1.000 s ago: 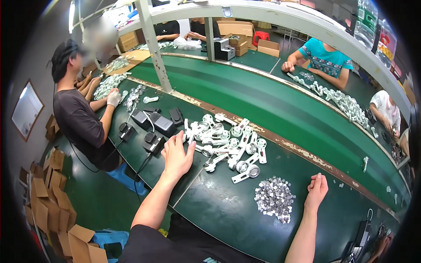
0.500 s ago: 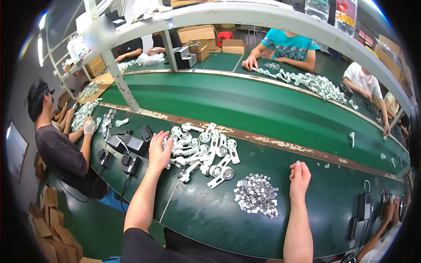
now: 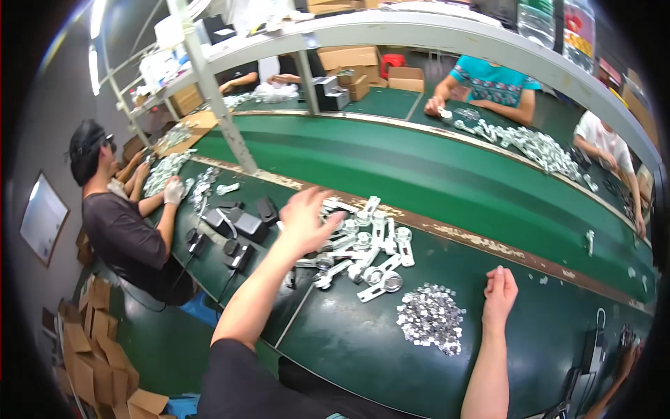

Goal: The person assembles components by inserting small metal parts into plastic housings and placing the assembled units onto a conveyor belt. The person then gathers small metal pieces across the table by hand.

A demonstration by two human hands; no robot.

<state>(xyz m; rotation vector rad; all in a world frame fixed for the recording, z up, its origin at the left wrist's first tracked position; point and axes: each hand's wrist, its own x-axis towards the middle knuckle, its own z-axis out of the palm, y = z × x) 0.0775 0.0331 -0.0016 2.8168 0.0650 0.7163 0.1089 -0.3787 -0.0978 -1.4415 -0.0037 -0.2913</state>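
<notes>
My left hand (image 3: pixel 307 220), fingers spread, reaches over the left end of a heap of white plastic parts (image 3: pixel 380 241). Each part has a round ring-shaped head and a short flat handle. No part shows in that hand, though its palm side is hidden. Right of the heap lies a pile of small silvery square pieces (image 3: pixel 431 318). Beyond that pile, my right hand (image 3: pixel 500 290) is held closed just above the green table (image 3: pixel 377 349). Its fingers are curled together, and whatever may be in them is hidden.
Black boxy devices with cables (image 3: pixel 241 223) stand left of my left forearm. A worn brown ledge (image 3: pixel 447 234) separates my table from the green conveyor belt (image 3: pixel 391 164). A co-worker in a dark shirt (image 3: pixel 129 216) sits at left; another in teal (image 3: pixel 492 84) works across the belt.
The view has turned, shifting the scene to the right. My left hand has moved right and farther over the heap. My right hand keeps its place beside the silvery pile.
</notes>
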